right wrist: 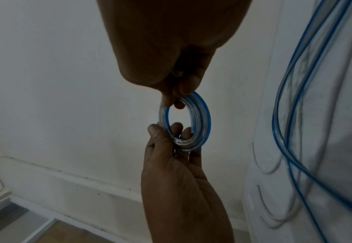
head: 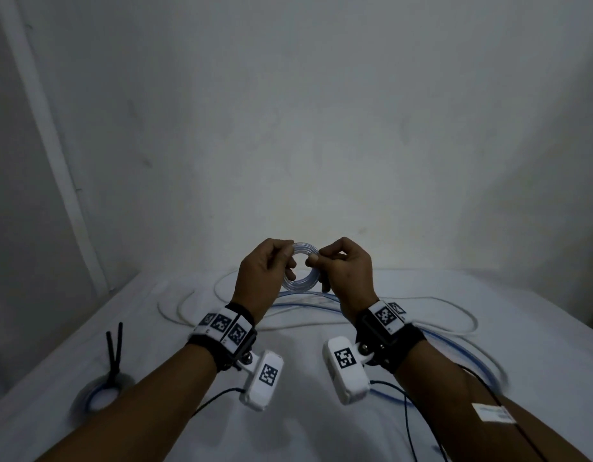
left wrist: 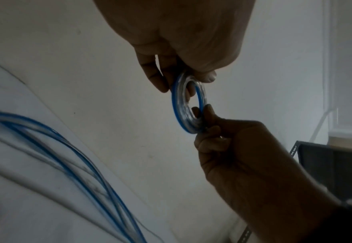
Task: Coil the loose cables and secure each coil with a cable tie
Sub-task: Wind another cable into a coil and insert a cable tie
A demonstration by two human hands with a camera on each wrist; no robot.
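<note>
Up close, fingers (right wrist: 186, 86) of right hand (head: 347, 271) curled, thumb and fingertips pinching right side of small clear-and-blue coil (head: 301, 266); fingers of left hand (head: 263, 275) curled likewise, thumb and forefinger pinching coil's left side, other fingertips hooked through its opening. Held upright between both hands, above white table (head: 88, 345), clear of its surface. Both wrists raised, palms turned toward each other, forearms reaching forward from lower corners of head view, each banded with a marker-tagged strap and a small white camera. Below and beyond fingers, loose blue-striped cable (head: 462, 358) sprawled in wide loops across table, running rightward past right forearm; thin white cable (head: 455, 303) looped alongside it. Well left of left hand, near table's edge, finished coil (head: 98, 391) lying flat, bound by black cable tie (head: 115, 351) with two tails sticking up. Plain pale wall (head: 288, 128) behind.
</note>
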